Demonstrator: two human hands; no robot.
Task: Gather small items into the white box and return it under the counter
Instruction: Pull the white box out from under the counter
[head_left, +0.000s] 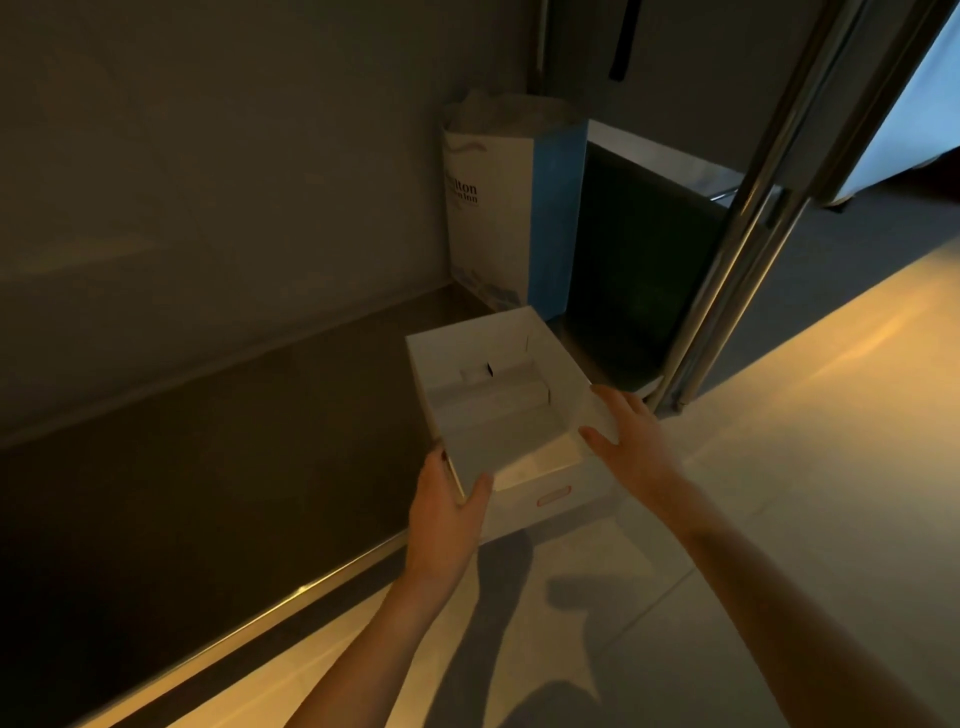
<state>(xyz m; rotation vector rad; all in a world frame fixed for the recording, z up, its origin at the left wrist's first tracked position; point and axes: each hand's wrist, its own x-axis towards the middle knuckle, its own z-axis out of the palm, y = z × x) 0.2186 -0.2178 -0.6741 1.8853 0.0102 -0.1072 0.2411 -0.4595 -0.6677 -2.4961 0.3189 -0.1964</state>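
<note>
Below, white cardboard box (558, 358) — left hand (447, 514) grip pinching its corner, right hand (628, 441) splayed flat.

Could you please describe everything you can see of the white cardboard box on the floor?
The white open-topped cardboard box stands upright on the floor, partly on the pale tiles and partly in the darker recess. Its near wall bears a small red-outlined oval mark. Inside lie pale, roll-like items, too dim to identify. The left hand grips its near left corner; the right hand rests straight fingers against its right rim.
</note>
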